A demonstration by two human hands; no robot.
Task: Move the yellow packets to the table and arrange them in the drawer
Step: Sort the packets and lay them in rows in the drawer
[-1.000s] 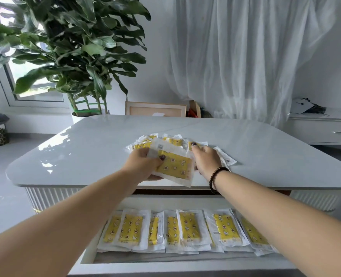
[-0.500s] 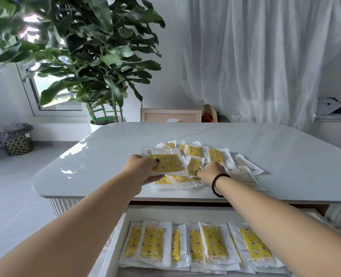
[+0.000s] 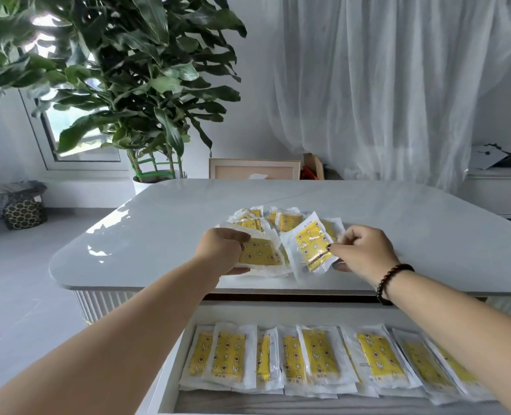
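We are seeing left hand [image 3: 222, 250] at frame centre, fingers curling round flat stack of packets [image 3: 261, 253] lying on pale surface [image 3: 158, 223]. Right hand [image 3: 365, 253] just right of it, pinching single tilted packet [image 3: 312, 245] by its lower corner, lifting it off loose pile [image 3: 278, 220] behind. Open drawer [image 3: 308, 402] along lower frame, holding overlapping row of yellow packets [image 3: 317, 354]. Beaded bracelet [image 3: 390, 280] sitting on right wrist. Potted plant [image 3: 122, 85] filling upper left.
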